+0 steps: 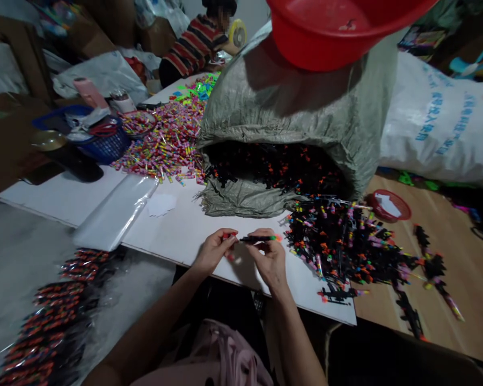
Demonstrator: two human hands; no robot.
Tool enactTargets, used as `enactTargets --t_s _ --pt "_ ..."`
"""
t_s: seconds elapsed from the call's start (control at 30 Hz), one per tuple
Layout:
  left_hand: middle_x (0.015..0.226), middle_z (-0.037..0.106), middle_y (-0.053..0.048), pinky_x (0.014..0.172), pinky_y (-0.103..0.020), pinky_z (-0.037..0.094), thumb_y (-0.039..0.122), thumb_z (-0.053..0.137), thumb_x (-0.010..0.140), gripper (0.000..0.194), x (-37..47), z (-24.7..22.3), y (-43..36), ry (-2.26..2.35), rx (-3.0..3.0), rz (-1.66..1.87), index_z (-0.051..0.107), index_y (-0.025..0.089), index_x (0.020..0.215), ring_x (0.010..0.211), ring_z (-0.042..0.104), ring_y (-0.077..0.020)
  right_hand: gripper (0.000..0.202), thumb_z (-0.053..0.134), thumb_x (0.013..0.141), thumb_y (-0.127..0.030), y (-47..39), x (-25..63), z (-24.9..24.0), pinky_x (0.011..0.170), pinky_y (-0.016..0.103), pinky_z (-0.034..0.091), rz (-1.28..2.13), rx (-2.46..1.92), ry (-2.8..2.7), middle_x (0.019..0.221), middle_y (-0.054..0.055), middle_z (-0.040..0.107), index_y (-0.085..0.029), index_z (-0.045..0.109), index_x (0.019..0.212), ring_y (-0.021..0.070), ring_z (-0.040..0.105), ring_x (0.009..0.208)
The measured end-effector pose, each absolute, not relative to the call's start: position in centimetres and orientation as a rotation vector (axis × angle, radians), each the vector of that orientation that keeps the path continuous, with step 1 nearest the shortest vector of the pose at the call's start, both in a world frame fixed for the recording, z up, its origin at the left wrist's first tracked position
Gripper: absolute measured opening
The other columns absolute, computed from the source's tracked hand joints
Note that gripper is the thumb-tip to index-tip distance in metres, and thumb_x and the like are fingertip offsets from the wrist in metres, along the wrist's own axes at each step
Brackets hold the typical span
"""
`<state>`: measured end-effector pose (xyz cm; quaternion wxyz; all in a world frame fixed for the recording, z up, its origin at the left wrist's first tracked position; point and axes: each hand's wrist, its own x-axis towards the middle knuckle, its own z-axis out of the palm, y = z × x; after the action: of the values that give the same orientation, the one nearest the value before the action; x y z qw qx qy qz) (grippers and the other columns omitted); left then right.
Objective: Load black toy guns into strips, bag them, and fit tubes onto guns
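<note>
Over the front edge of the white tabletop, my left hand pinches a small red piece, partly hidden by the fingers. Close beside it, my right hand is closed on a black toy gun with a green and orange end pointing right. The gun's left end is near the red piece; whether they touch I cannot tell. Just right of my right hand lies a heap of black toy guns, mixed with small colourful tubes.
A big woven sack gapes towards me, full of black toy parts, with a red basin on top. Colourful small tubes are piled at the back left near a blue basket. Clear plastic bags lie left. A person sits behind.
</note>
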<state>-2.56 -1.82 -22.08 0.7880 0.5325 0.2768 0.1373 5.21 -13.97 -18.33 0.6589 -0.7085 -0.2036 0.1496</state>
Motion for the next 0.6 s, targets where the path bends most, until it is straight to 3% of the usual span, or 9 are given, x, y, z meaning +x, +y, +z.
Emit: enactTargets --t_s 0.17,0.3,0.6 --pt "0.057 0.054 0.004 0.044 -0.02 0.032 0.051 0.069 0.069 0.047 -2.3 -22.0 -2.5 0.536 1.263 0.293 0.066 0.013 0.097 0.045 0.043 -0.006 0.021 0.071 0.065 -0.037 -13.6 4.0 -18.8 0.054 0.025 0.045 0.332 -1.584 -0.296 0.065 0.0 0.064 -0.019 0.068 0.076 0.0126 0.053 0.057" --pt "0.062 0.056 0.002 0.046 -0.02 0.036 0.051 0.064 0.072 0.046 -2.5 -22.0 -2.5 0.562 1.387 0.313 0.066 0.014 0.099 0.05 0.047 -0.0078 0.028 0.073 0.062 -0.037 -13.4 3.6 -19.0 0.058 0.027 0.05 0.31 -1.513 -0.23 0.073 0.002 0.069 -0.018 0.065 0.081 0.014 0.059 0.063" --pt "0.088 0.069 -0.004 0.074 -0.026 0.051 0.034 0.055 0.083 0.025 -3.0 -21.7 -3.1 0.5 1.76 0.562 0.066 0.018 0.098 0.08 0.063 -0.0148 0.024 0.07 0.064 -0.038 -13.0 3.4 -18.9 0.052 0.025 0.048 0.222 -1.597 -0.188 0.064 -0.001 0.065 -0.019 0.06 0.074 0.0127 0.057 0.055"
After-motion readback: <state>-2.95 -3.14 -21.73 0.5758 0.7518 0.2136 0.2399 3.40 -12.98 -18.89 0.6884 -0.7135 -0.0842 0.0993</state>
